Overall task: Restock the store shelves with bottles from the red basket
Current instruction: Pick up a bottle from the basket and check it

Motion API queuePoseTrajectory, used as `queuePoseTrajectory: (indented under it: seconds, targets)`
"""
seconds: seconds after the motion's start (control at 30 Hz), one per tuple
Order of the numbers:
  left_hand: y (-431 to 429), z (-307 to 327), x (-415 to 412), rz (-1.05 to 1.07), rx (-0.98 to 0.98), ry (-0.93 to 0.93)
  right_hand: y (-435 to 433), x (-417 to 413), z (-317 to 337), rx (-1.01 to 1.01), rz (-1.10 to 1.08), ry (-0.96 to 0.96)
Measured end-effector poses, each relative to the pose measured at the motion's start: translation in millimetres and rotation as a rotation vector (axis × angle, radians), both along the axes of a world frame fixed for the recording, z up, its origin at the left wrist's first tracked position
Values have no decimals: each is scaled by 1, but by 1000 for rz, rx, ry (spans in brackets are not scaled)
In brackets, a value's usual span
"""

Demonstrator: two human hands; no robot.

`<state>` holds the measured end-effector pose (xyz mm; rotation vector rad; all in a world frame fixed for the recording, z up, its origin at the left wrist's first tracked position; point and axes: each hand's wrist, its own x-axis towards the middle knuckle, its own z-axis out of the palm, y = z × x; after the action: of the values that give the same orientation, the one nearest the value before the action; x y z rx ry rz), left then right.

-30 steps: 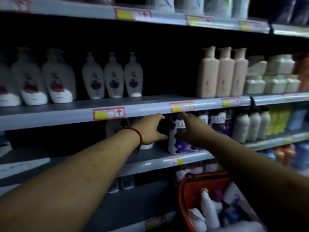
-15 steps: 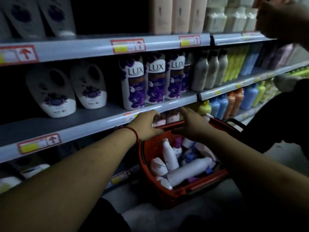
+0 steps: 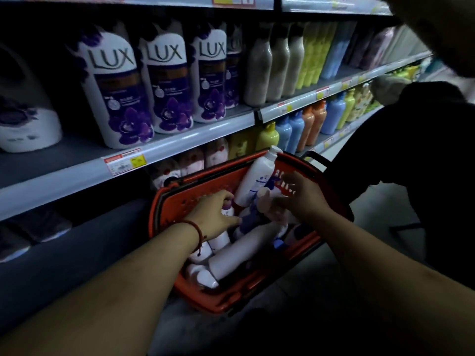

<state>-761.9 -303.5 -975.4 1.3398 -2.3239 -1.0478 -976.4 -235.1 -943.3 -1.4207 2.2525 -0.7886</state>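
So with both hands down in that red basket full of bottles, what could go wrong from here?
1. The tall white bottle leans on the basket rim with its cap above the edge; rummaging could tip it out.
2. The bottles lie piled loosely, so pulling one from under the left hand may shift the rest.
3. The light is dim, and the right hand is blurred, so its grip may be unsure and the wrong bottle picked.

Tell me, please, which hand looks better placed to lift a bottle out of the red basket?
Probably the left hand: it lies on a small white bottle inside the red plastic basket, while the right hand is blurred.
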Motion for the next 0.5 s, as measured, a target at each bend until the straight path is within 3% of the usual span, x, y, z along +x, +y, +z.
queuePoseTrajectory:
  seconds: [0.27, 0.5]
  targets:
    - [-5, -30, -61, -18, 136, 97, -7, -21, -32, 185, 90, 43]
    - [-7, -45, -93, 98, 169, 245, -17, -22, -50, 189, 122, 26]
